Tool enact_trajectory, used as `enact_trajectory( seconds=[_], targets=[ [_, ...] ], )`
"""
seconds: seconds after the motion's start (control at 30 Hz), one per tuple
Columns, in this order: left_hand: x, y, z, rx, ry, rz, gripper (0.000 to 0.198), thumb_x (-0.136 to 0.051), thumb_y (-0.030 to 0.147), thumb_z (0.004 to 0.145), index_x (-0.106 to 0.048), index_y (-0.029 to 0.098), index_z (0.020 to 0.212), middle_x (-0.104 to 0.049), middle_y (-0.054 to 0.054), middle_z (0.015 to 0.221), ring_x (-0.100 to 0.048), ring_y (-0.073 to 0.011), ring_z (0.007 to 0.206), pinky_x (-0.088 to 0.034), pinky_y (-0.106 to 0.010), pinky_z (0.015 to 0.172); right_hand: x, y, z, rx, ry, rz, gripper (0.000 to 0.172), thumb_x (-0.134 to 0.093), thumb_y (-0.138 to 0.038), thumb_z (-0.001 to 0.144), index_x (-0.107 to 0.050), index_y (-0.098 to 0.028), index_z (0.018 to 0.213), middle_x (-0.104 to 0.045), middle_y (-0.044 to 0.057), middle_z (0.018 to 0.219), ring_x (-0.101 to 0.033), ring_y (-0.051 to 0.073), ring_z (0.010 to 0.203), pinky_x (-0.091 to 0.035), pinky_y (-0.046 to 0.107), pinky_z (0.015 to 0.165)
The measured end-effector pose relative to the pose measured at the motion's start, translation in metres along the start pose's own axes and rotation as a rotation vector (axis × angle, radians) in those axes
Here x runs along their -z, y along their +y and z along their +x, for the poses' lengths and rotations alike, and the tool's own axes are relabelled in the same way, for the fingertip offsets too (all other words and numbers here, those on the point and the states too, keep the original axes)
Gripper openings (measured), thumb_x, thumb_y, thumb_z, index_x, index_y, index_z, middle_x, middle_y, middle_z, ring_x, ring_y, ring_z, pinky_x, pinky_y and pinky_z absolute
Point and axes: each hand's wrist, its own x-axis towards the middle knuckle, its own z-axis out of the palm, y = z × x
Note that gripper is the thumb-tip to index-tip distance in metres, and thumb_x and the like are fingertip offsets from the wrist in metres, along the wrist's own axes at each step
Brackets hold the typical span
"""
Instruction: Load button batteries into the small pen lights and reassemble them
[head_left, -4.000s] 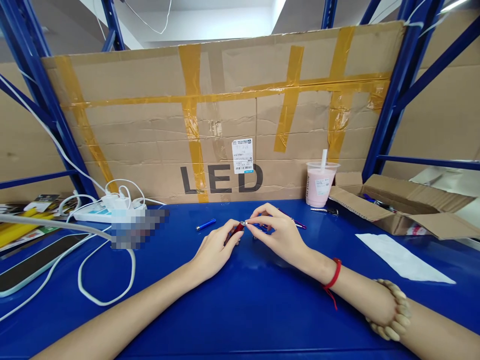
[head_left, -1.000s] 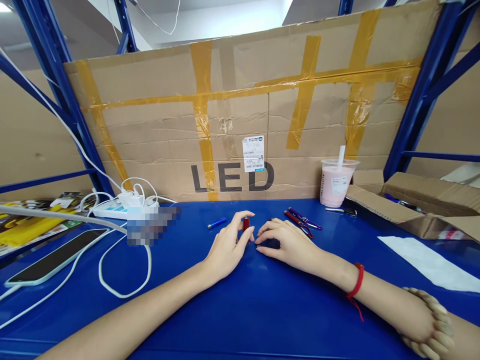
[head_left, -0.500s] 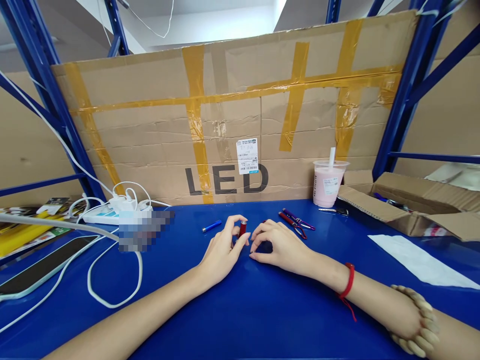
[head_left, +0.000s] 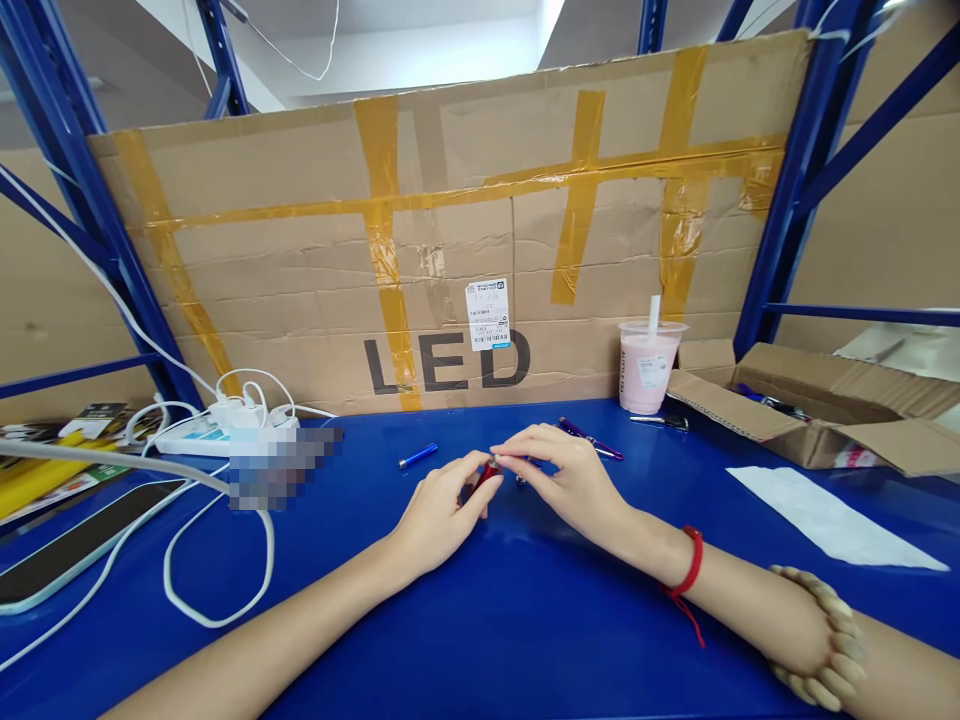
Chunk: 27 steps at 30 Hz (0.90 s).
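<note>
My left hand rests on the blue table and pinches a short red pen barrel between thumb and fingers. My right hand meets it from the right, its fingertips pinched on a small silvery part at the barrel's end. A small dark piece lies just under my right fingers. A blue pen part lies on the table left of my hands, and purple and red pens lie behind my right hand.
A taped cardboard sheet marked LED stands at the back. A pink drink cup with a straw and an open cardboard box are at the right, a white sheet in front. At the left are a power strip, white cables and a phone.
Half a second ago the red barrel stood upright in my left fingers and my right hand lay curled on the table. Now the barrel is tilted and my right fingers pinch its end.
</note>
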Motion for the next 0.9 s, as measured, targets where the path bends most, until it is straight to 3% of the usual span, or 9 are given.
enact_trajectory(
  seconds=[0.27,0.4,0.63,0.77,0.9],
  targets=[
    [0.001,0.001,-0.002,-0.027,-0.049,-0.023,0.023,-0.035,0.039,0.092,-0.05,0.022,0.096,-0.061,0.004,0.07,-0.052,-0.0125,0.063,-0.034,-0.022,0.058,0.004,-0.008,0.003,-0.08,-0.099,0.131,0.017,-0.061,-0.032,0.08,-0.072,-0.019,0.079,-0.065,0.003,0.083,-0.059,0.009,0.074,-0.044,0.016,0.054],
    [0.002,0.001,-0.001,-0.003,-0.063,-0.053,0.025,-0.034,0.04,0.093,-0.049,0.022,0.097,-0.062,0.005,0.068,-0.052,-0.0122,0.06,-0.035,-0.023,0.059,0.008,-0.01,0.005,-0.129,-0.236,0.107,0.02,-0.056,-0.035,0.083,-0.072,-0.023,0.088,-0.061,0.003,0.096,-0.058,0.008,0.079,-0.043,0.015,0.055],
    [0.001,0.0,0.001,0.041,0.016,-0.08,0.024,-0.036,0.04,0.092,-0.051,0.023,0.1,-0.062,0.005,0.067,-0.055,-0.0134,0.067,-0.037,-0.023,0.063,0.005,-0.001,0.001,-0.289,-0.269,-0.053,0.026,-0.057,-0.036,0.081,-0.065,-0.024,0.103,-0.06,0.001,0.098,-0.058,0.007,0.071,-0.043,0.018,0.058],
    [0.001,0.0,0.001,0.04,-0.001,-0.08,0.025,-0.036,0.041,0.091,-0.052,0.023,0.098,-0.062,0.005,0.066,-0.054,-0.0131,0.064,-0.036,-0.022,0.06,0.004,0.008,0.0,-0.329,-0.421,-0.26,0.018,-0.062,-0.03,0.078,-0.069,-0.026,0.094,-0.06,0.001,0.1,-0.058,0.008,0.067,-0.039,0.018,0.054],
    [0.0,-0.001,0.001,0.025,-0.004,-0.071,0.025,-0.036,0.042,0.091,-0.052,0.024,0.099,-0.062,0.005,0.066,-0.053,-0.013,0.063,-0.037,-0.023,0.06,0.004,0.014,0.0,-0.336,-0.448,-0.306,0.014,-0.059,-0.022,0.079,-0.072,-0.024,0.086,-0.065,0.002,0.087,-0.06,0.01,0.069,-0.043,0.02,0.061]
  ],
)
